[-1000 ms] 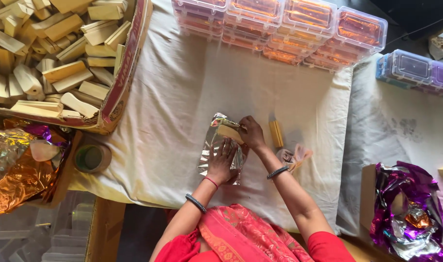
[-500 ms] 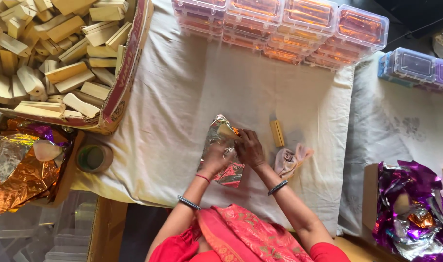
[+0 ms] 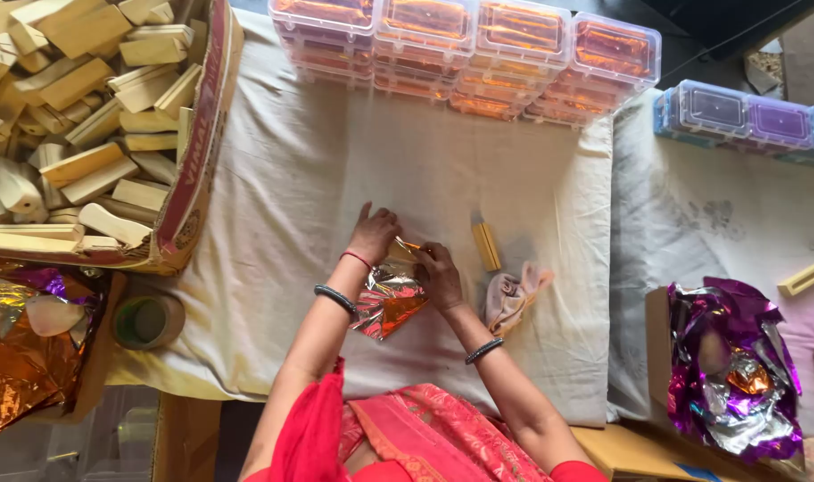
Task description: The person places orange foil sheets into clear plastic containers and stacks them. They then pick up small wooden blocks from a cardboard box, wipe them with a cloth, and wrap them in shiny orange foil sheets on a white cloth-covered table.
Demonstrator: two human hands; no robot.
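A sheet of shiny foil (image 3: 389, 299), silver on one face and orange on the other, lies on the white cloth (image 3: 282, 223) and is folded over a small wooden block that is mostly hidden. My left hand (image 3: 373, 234) presses down at the far end of the foil with fingers spread. My right hand (image 3: 438, 272) pinches the foil's right side against the block. A yellow wooden stick (image 3: 486, 245) lies just right of my hands, with a crumpled pale rag (image 3: 512, 295) beside it.
A cardboard box (image 3: 193, 170) of several pale wooden blocks stands at the far left. A tape roll (image 3: 146, 321) and orange foil scraps (image 3: 23, 357) lie below it. Clear lidded boxes (image 3: 478, 40) line the far edge. Purple foil (image 3: 732, 366) fills a box at right.
My left hand moved from the near side of the foil up to its far end. The foil has been folded over the block, now showing its orange face.
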